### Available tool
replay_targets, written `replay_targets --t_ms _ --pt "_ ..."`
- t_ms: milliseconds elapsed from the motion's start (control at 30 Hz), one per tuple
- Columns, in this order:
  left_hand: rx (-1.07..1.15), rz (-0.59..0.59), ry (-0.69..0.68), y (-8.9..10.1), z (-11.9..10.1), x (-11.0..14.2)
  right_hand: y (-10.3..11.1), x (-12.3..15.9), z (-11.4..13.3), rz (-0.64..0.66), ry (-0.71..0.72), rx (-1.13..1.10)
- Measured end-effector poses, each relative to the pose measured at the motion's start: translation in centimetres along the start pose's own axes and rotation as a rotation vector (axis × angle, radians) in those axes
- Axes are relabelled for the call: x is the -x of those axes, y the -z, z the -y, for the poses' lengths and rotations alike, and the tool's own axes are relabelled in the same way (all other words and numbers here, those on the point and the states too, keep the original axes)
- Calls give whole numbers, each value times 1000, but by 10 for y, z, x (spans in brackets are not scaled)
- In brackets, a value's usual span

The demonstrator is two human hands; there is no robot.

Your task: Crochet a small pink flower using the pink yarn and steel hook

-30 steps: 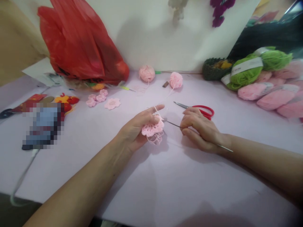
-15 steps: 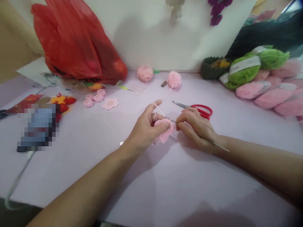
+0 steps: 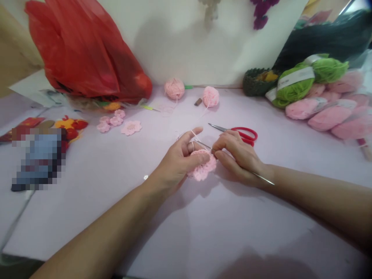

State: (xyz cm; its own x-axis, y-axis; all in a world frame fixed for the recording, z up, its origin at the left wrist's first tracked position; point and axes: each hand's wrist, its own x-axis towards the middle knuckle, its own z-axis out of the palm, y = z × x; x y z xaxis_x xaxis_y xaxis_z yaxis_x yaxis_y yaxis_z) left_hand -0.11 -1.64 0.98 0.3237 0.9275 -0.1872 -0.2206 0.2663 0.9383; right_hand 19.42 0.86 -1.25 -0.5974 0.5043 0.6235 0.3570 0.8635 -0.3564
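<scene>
way through over near tabletop [image 3: 200, 228], red scissors [image 3: 238, 128] blocking just beyond right hand [image 3: 236, 155], yarn skeins [image 3: 331, 114] obstructing far right

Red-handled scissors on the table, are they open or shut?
The scissors look shut: their blades lie together, tapering to one tip beyond the right hand.

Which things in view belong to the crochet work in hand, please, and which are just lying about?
In the job:
pink crochet piece, in the left hand
metal hook, in the right hand
pink strand

Apparently lying about:
red-handled scissors
red plastic bag
green yarn
</scene>
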Motion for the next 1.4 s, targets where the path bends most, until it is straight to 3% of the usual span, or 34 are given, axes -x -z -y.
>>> replay_targets --t_ms 100,200,333,567,800,1133,1400 --pt "-139 -118 -114 -6 5 1 -4 2 -1 59 -46 155" --pt "-90 -187 -97 -12 10 -1 -8 3 -2 33 -88 263" --pt "172 -66 66 -9 6 -2 -5 2 -1 -43 -33 69" --pt "79 55 94 3 -7 2 1 1 -3 12 -128 -257" --pt "7 25 80 5 -8 2 3 0 -5 109 -188 -379" --pt "-75 22 37 9 -7 2 6 -2 -2 104 -296 -344" --pt "-123 11 4 16 -6 -4 4 -1 -7 82 -267 -384"
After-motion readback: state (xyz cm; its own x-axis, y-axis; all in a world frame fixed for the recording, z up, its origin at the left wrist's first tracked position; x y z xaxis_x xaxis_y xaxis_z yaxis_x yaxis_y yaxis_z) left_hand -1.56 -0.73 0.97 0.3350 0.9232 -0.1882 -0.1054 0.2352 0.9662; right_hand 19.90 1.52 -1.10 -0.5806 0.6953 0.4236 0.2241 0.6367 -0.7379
